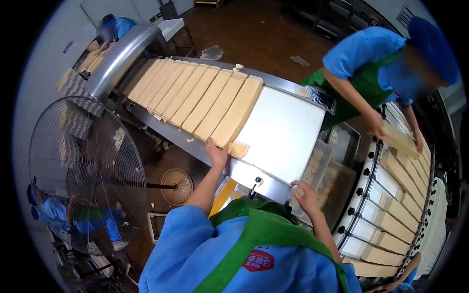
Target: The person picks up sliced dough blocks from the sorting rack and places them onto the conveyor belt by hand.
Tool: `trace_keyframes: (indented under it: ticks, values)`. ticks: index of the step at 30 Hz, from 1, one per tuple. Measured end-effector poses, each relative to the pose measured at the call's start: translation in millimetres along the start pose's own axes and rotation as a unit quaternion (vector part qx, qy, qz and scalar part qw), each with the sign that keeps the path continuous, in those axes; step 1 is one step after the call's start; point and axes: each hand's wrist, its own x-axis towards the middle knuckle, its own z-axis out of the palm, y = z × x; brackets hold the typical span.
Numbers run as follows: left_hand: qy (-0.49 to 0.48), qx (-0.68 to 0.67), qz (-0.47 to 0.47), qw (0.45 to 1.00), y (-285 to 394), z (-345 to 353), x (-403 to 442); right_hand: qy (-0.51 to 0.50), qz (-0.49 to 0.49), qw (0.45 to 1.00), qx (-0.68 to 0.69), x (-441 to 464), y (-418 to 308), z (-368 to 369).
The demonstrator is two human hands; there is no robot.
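A row of long pale dough slabs point(200, 95) lies side by side across the conveyor. My left hand point(217, 155) is at the near end of the last slab point(239, 110), its fingers closed around that end. Beside those fingers, a small flat dough piece point(238, 149) rests at the belt's edge. My right hand point(307, 196) is at the near corner of the white belt point(283, 132), fingers apart and holding nothing. The undersides of my left fingers are hidden.
At right, a co-worker point(371, 73) holds a slab point(400, 140) with both hands over a second conveyor point(364, 207) carrying more slabs. Bins of dough scraps point(315, 163) stand between the conveyors. A large fan point(88, 151) stands at left. Other people work farther off.
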Motion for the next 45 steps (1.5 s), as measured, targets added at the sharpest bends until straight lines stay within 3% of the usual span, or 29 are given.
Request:
trace_keyframes:
  ticks: [1, 2, 6, 9, 13, 20, 24, 28, 31, 33, 35, 37, 39, 41, 45]
  values:
    - [0.000, 0.050, 0.044, 0.998, 9, 4, 3, -0.001, 0.003, 1.000, -0.002, 18, -5, 2]
    - [-0.063, -0.098, 0.000, 0.993, 44, -11, 0, -0.018, -0.016, 1.000, 0.000, 33, -7, 5]
    - [-0.125, -0.072, -0.021, 0.989, 36, -12, 2, -0.078, -0.076, 0.994, -0.018, 108, -12, 23]
    - [-0.135, -0.022, 0.040, 0.990, 27, -12, 8, -0.095, -0.159, 0.981, -0.061, 177, -16, 43]
    - [-0.175, -0.025, 0.014, 0.984, 40, -21, 9, -0.063, -0.210, 0.966, -0.139, 283, -26, 66]
    - [-0.232, 0.093, -0.017, 0.968, 45, -24, 12, -0.047, -0.162, 0.959, -0.228, 418, -38, 104]
    - [-0.291, 0.151, -0.049, 0.943, 54, -25, 21, -0.044, -0.096, 0.959, -0.262, 410, -53, 102]
    - [-0.325, 0.149, 0.028, 0.933, 55, -24, 19, -0.010, -0.030, 0.953, -0.303, 370, -38, 62]
    - [-0.405, 0.147, 0.105, 0.896, 79, -16, 22, 0.105, 0.018, 0.943, -0.314, 310, 9, 23]
    - [-0.446, 0.165, 0.199, 0.857, 85, -6, 27, 0.159, 0.077, 0.956, -0.233, 255, 39, -1]
    - [-0.457, 0.269, 0.249, 0.810, 95, 9, 36, 0.236, 0.205, 0.949, -0.040, 205, 61, 2]
    - [-0.450, 0.287, 0.232, 0.813, 112, 25, 30, 0.235, 0.217, 0.943, 0.087, 164, 63, 11]
    - [-0.432, 0.287, 0.260, 0.815, 111, 41, 29, 0.235, 0.160, 0.958, 0.034, 138, 56, 20]
    - [-0.450, 0.296, 0.275, 0.796, 138, 46, 18, 0.230, 0.140, 0.951, -0.152, 116, 48, 25]
    - [-0.436, 0.266, 0.308, 0.803, 173, 50, -27, 0.222, 0.232, 0.943, -0.086, 74, 63, -12]
